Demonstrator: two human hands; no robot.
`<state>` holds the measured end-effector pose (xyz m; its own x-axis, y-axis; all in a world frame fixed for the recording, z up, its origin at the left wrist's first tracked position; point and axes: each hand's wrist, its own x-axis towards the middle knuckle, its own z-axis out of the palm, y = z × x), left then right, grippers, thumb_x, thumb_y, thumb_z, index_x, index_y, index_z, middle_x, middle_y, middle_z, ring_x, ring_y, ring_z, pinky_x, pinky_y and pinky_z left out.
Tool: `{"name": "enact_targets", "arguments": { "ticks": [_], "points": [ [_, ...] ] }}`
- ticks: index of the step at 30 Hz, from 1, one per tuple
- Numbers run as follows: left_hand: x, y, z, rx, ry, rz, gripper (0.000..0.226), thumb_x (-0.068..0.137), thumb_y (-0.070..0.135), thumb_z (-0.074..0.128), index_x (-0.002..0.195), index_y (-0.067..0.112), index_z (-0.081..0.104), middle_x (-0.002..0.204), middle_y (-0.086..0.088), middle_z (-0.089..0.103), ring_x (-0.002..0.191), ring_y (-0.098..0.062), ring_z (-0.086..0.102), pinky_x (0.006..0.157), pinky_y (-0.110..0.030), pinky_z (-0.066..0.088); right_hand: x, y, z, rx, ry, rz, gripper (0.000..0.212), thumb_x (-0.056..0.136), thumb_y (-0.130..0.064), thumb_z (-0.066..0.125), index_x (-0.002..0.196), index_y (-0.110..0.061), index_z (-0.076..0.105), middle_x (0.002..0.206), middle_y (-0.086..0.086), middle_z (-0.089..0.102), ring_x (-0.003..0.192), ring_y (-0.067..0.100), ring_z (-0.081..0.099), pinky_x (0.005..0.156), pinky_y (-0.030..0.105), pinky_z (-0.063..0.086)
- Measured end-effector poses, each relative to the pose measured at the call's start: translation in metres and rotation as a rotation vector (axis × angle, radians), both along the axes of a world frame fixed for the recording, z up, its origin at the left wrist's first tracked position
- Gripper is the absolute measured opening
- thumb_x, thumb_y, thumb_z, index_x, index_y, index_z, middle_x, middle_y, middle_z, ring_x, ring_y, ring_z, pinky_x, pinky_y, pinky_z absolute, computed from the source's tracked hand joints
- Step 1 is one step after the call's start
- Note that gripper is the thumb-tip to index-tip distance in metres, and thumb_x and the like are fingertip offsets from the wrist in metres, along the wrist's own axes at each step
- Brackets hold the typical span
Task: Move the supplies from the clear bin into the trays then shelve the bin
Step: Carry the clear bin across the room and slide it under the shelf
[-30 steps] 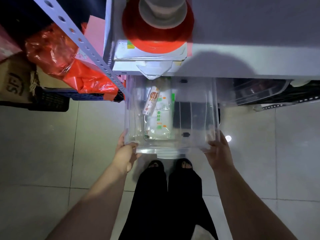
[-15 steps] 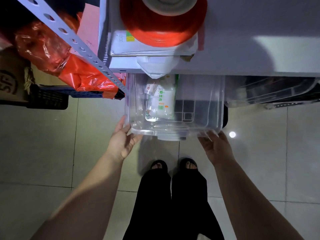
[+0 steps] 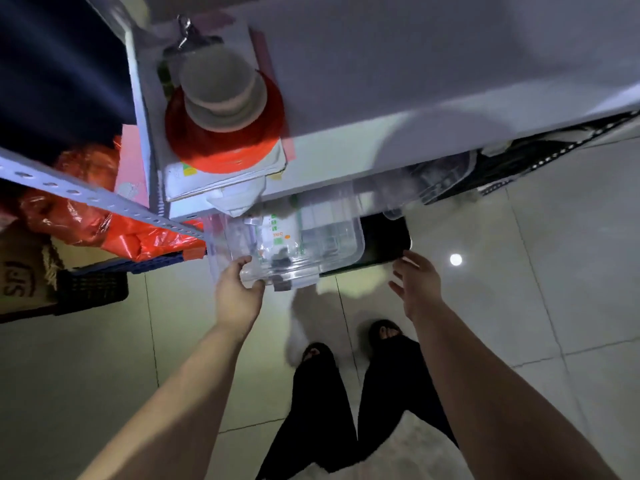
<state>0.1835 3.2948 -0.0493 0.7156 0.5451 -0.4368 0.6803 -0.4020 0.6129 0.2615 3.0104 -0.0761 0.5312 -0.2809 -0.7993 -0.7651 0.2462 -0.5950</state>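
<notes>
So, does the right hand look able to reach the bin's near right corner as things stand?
Probably yes. The right hand hovers open, apart from the bin, with nothing visible between its fingers and that corner; the left hand grips the opposite corner.

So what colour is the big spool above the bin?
Red-orange spool, beige core; the head view shows it clearly.

The clear bin is transparent plastic, smooth and glossy. The floor is polished tile, mirroring a lamp. The shelf rail is perforated metal with a pale painted finish. The bag is thin orange-red plastic film, crinkled and shiny. The roll is glossy red film on a matt cardboard core. The box is brown cardboard, matt. The trousers are matt black cloth.
</notes>
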Motion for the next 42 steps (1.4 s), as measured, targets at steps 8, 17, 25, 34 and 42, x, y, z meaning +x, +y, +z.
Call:
{"name": "enact_targets", "arguments": {
  "ticks": [8,17,25,34,42],
  "points": [
    [0.100,-0.143,0.038,0.068,-0.038,-0.418,0.042,0.083,0.005,0.063,0.123,0.017,0.058,0.126,-0.002,0.058,0.118,-0.019,0.049,0.096,-0.020,0.031,0.021,-0.110,0.001,0.230,-0.018,-0.202,0.019,0.088,-0.003,0.058,0.098,-0.018,0.063,0.100,0.008,0.063,0.087,0.022,0.061,0.080,0.037,0.050],
    [0.193,-0.291,0.023,-0.392,0.108,-0.102,0.043,0.085,0.003,0.063,0.122,0.024,0.056,0.125,-0.002,0.056,0.102,-0.013,0.060,0.086,-0.030,0.050,0.086,-0.165,-0.079,0.762,0.131,-0.499,0.010,0.092,-0.016,0.059,0.101,-0.015,0.060,0.104,0.008,0.060,0.103,0.029,0.059,0.078,0.048,0.055],
    [0.270,-0.305,-0.051,-0.716,0.117,-0.035,0.071,0.078,-0.013,0.052,0.140,0.021,0.039,0.144,-0.007,0.045,0.130,-0.026,0.046,0.105,-0.044,0.039,0.122,-0.119,-0.203,1.145,0.279,-0.771,0.032,0.094,-0.021,0.055,0.124,-0.012,0.053,0.141,0.013,0.044,0.128,0.035,0.041,0.070,0.048,0.051],
    [0.271,-0.345,-0.133,-0.070,-0.100,-0.241,0.112,0.057,0.046,0.085,0.144,0.035,0.015,0.115,0.029,0.048,0.092,0.030,0.048,0.070,0.000,0.045,0.169,-0.064,-0.268,1.238,0.293,-0.606,0.033,0.095,-0.031,0.051,0.126,-0.019,0.049,0.139,0.014,0.039,0.122,0.037,0.045,0.061,0.051,0.056],
    [0.258,-0.309,-0.128,-0.235,-0.274,-0.088,0.074,0.076,-0.006,0.056,0.129,0.043,0.039,0.126,0.008,0.059,0.111,-0.013,0.062,0.088,-0.052,0.053,0.179,-0.045,-0.297,1.265,0.248,-0.746,0.022,0.091,-0.013,0.057,0.111,-0.005,0.060,0.106,0.018,0.064,0.077,0.027,0.072,0.066,0.042,0.059]
  ]
}}
